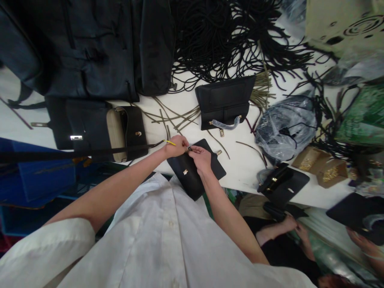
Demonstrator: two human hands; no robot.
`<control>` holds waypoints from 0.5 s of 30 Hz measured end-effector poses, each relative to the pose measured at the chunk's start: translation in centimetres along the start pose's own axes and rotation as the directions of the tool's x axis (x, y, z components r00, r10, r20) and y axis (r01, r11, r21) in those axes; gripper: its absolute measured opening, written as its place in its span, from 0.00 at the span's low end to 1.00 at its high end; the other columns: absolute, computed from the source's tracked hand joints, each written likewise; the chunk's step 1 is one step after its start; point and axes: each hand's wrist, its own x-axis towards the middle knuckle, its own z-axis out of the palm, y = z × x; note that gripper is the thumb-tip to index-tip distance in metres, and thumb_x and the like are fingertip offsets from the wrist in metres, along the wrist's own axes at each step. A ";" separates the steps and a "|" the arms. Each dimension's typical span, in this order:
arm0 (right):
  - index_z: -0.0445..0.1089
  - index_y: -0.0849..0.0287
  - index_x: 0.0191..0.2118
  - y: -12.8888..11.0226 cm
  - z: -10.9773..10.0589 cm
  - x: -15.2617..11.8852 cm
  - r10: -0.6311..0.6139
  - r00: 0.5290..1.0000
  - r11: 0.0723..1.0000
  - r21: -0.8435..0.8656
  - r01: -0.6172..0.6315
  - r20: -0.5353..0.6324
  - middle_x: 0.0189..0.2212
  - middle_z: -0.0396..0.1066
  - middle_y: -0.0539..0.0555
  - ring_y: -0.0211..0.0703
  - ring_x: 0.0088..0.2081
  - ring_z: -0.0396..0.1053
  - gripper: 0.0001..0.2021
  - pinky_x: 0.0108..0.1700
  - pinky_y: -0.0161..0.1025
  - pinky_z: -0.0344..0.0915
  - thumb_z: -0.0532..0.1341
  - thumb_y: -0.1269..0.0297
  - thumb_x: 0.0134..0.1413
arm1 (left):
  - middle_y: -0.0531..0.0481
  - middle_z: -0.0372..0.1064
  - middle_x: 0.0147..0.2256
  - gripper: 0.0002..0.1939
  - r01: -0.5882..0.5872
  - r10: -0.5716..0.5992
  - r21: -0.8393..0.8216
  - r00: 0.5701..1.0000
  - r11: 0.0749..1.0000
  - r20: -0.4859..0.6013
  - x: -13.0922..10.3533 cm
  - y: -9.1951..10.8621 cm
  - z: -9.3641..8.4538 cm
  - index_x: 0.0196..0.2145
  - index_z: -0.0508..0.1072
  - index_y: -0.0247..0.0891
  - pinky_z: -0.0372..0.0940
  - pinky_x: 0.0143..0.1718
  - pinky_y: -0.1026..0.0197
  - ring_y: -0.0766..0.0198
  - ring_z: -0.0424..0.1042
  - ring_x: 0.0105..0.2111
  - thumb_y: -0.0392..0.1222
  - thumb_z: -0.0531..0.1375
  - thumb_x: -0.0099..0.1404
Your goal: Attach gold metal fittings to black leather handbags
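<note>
Gold-clasp bag (pixel 191 186): black, at near edge of surface (pixel 240 170), by shirt (pixel 171 240)
Left hand (pixel 176 147): fingers narrow — on small piece (pixel 189 149), partly hidden
Right hand (pixel 201 159): same piece, fingers narrow
Beyond hands: flap bag (pixel 225 98) — wrapped handle (pixel 226 125)

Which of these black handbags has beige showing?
The leftmost handbag, just below the big dark bag. A beige section shows in it; the other handbags show none.

Legible text, numbers, brands: none. Green packaging (pixel 364 114), right edge of frame: pale markings present, too blurred to read. Cream panel (pixel 333 20), upper right: dark concentric rings, no readable characters.
</note>
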 end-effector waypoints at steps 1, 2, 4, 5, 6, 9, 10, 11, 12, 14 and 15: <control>0.84 0.59 0.38 0.0 0.1 -0.2 0.001 1.000 1.000 -0.007 -0.001 -0.001 0.34 0.85 0.54 0.48 0.38 0.82 0.16 0.42 0.40 0.77 0.73 0.67 0.37 | 0.47 0.81 0.44 0.13 0.020 -0.019 -0.017 1.000 1.000 0.014 -0.3 -0.2 0.0 0.45 0.80 0.34 0.78 0.49 0.49 0.57 0.81 0.44 0.48 0.68 0.75; 0.84 0.59 0.38 0.1 0.2 -0.4 0.001 1.000 1.000 -0.014 -0.001 -0.002 0.34 0.85 0.54 0.48 0.37 0.82 0.16 0.41 0.40 0.77 0.73 0.67 0.37 | 0.48 0.81 0.43 0.13 0.037 -0.036 -0.034 0.999 0.999 0.029 -0.5 -0.5 -0.1 0.44 0.80 0.34 0.79 0.48 0.50 0.58 0.81 0.43 0.49 0.68 0.75; 0.83 0.59 0.37 0.3 0.6 -0.8 0.001 1.000 1.000 -0.028 -0.001 -0.002 0.33 0.85 0.54 0.48 0.37 0.82 0.16 0.40 0.39 0.76 0.73 0.67 0.36 | 0.49 0.81 0.41 0.13 0.062 -0.058 -0.067 0.997 0.996 0.059 -0.9 -1.0 -0.2 0.42 0.80 0.34 0.79 0.45 0.53 0.59 0.81 0.40 0.49 0.68 0.75; 0.83 0.59 0.37 0.3 0.8 -1.0 0.000 1.000 0.999 -0.035 0.000 -0.003 0.33 0.85 0.54 0.48 0.37 0.81 0.15 0.39 0.39 0.76 0.72 0.67 0.36 | 0.49 0.81 0.40 0.13 0.069 -0.063 -0.083 0.995 0.994 0.076 -1.1 -1.2 -0.4 0.42 0.80 0.34 0.79 0.44 0.53 0.60 0.81 0.39 0.49 0.69 0.75; 0.83 0.59 0.37 0.4 1.0 -1.1 -0.002 1.000 0.999 -0.042 0.002 -0.005 0.33 0.85 0.54 0.48 0.37 0.81 0.15 0.39 0.39 0.76 0.72 0.66 0.37 | 0.49 0.81 0.39 0.13 0.071 -0.062 -0.098 0.994 0.993 0.093 -1.2 -1.4 -0.5 0.42 0.81 0.34 0.78 0.43 0.54 0.60 0.81 0.38 0.49 0.69 0.75; 0.83 0.59 0.38 0.5 1.3 -1.3 -0.014 1.000 0.998 -0.064 0.014 -0.004 0.35 0.85 0.55 0.49 0.38 0.82 0.15 0.40 0.39 0.76 0.72 0.66 0.38 | 0.50 0.81 0.38 0.11 0.066 -0.046 -0.145 0.990 0.987 0.135 -1.2 -1.8 -1.0 0.41 0.81 0.34 0.78 0.41 0.55 0.61 0.81 0.37 0.46 0.70 0.73; 0.83 0.58 0.38 0.5 1.3 -1.3 -0.018 1.000 0.997 -0.072 0.018 0.000 0.35 0.85 0.55 0.49 0.38 0.82 0.15 0.41 0.39 0.77 0.72 0.66 0.38 | 0.50 0.81 0.37 0.10 0.063 -0.040 -0.161 0.989 0.985 0.145 -1.2 -1.8 -1.2 0.41 0.81 0.34 0.78 0.40 0.56 0.62 0.81 0.36 0.44 0.70 0.72; 0.83 0.58 0.38 0.5 1.3 -1.4 -0.019 1.000 0.997 -0.079 0.020 0.005 0.35 0.85 0.55 0.50 0.39 0.82 0.15 0.41 0.39 0.77 0.72 0.66 0.38 | 0.50 0.82 0.36 0.08 0.061 -0.033 -0.178 0.988 0.982 0.154 -1.3 -1.8 -1.3 0.42 0.82 0.33 0.77 0.39 0.58 0.62 0.81 0.35 0.42 0.71 0.71; 0.83 0.58 0.39 0.5 1.2 -1.4 -0.020 1.000 0.996 -0.087 0.021 0.011 0.36 0.86 0.55 0.50 0.39 0.83 0.15 0.41 0.40 0.77 0.72 0.66 0.39 | 0.50 0.82 0.36 0.07 0.058 -0.027 -0.193 0.987 0.979 0.161 -1.4 -1.8 -1.5 0.42 0.83 0.33 0.76 0.37 0.59 0.62 0.81 0.34 0.39 0.71 0.69; 0.83 0.58 0.39 0.5 1.0 -1.5 -0.025 0.999 0.995 -0.100 0.027 0.020 0.36 0.86 0.56 0.51 0.40 0.83 0.15 0.41 0.40 0.78 0.72 0.65 0.39 | 0.51 0.83 0.34 0.09 0.051 -0.014 -0.212 0.984 0.976 0.175 -1.8 -1.7 -1.7 0.43 0.85 0.33 0.74 0.34 0.62 0.61 0.82 0.34 0.34 0.70 0.64; 0.83 0.58 0.39 0.5 1.0 -1.6 -0.030 0.999 0.994 -0.108 0.032 0.027 0.36 0.86 0.56 0.51 0.40 0.84 0.15 0.42 0.40 0.78 0.72 0.64 0.40 | 0.51 0.84 0.34 0.10 0.050 -0.012 -0.211 0.984 0.976 0.179 -2.1 -1.7 -1.7 0.43 0.86 0.34 0.74 0.34 0.62 0.61 0.82 0.34 0.34 0.70 0.64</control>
